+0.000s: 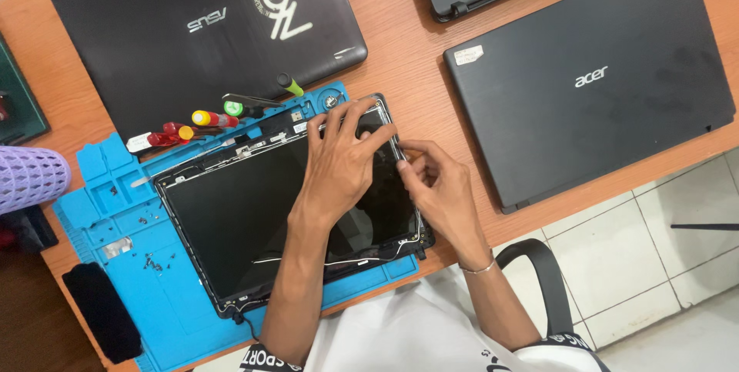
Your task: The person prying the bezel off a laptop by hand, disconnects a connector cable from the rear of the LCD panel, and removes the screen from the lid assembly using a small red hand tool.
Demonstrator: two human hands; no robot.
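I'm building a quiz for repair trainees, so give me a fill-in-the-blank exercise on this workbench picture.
1. The left hand presses flat on the laptop screen panel, which lies on a ____ work mat.
2. The right hand pinches the panel's ____ edge.
3. The screwdrivers lie beside a closed ____ laptop.

Missing words: blue; right; black

Centre: bare black rectangular screen panel (254, 210) in its open lid frame, lying flat on a blue mat, both hands on its right edge. Upper right: small white rectangular label (468, 55) at the corner of a black laptop lid (593, 79).
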